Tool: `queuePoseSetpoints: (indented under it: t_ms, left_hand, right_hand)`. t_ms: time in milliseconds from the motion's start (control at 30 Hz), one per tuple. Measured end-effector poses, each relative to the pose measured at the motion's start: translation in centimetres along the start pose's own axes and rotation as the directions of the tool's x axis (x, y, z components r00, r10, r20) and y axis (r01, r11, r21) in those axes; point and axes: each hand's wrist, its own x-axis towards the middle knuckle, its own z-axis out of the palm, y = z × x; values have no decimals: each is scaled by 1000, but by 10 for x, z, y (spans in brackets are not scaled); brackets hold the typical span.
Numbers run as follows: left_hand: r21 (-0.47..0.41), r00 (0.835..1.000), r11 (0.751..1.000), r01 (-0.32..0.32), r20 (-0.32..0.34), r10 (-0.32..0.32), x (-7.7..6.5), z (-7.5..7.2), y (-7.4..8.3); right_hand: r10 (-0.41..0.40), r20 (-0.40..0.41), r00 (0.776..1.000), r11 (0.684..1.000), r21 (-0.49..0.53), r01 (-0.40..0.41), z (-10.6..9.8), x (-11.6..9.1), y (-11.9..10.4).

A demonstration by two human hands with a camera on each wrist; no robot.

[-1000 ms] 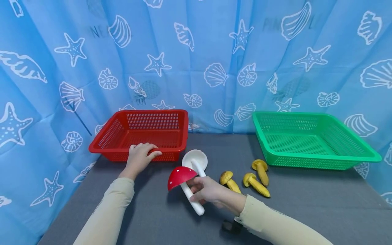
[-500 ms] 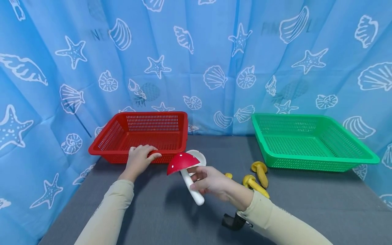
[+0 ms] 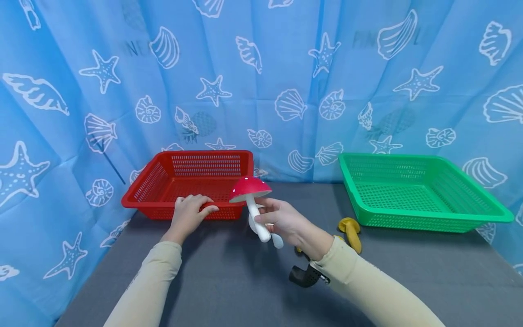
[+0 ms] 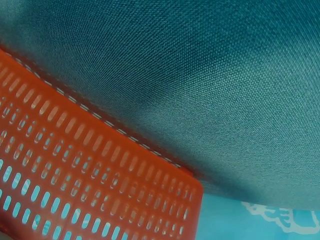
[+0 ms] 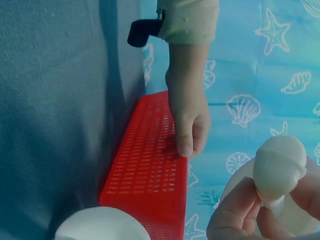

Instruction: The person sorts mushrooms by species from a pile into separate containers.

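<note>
My right hand [image 3: 283, 220] pinches the white stem of a red-capped toy mushroom [image 3: 250, 187] with white spots, lifted above the table near the red basket's right front corner. In the right wrist view that stem [image 5: 280, 167] shows end-on between thumb and fingers. Behind it, mostly hidden, is a white mushroom [image 3: 278, 241]. My left hand [image 3: 189, 214] grips the front rim of the red basket [image 3: 233, 211]. The right wrist view shows this left hand [image 5: 191, 122] with its thumb over the rim.
A green basket [image 3: 425, 220] stands at the back right. Just in front of it lies a yellow mushroom [image 3: 351, 234]; other yellow ones are mostly hidden by my right forearm. A grey cloth [image 3: 229, 290] covers the table, and a blue shell-print curtain [image 3: 286, 68] hangs behind.
My right hand has raised the red-capped mushroom off the table and moved it away from me, up to the red basket's right front corner. My left hand stays on the rim.
</note>
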Motion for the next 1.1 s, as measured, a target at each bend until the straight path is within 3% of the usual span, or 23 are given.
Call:
queuePoseSetpoints:
  t_ms: [667, 1100]
  left_hand:
    - [-8, 1000, 1000, -10, 6, 10, 0, -1, -2]
    - [-7, 1000, 1000, -10, -11, 10, -1, -1, 0]
  right_hand:
    - [3, 19, 1000, 996, 85, -5, 5, 36, -25]
    - [48, -32, 998, 994, 96, -45, 11, 60, -36]
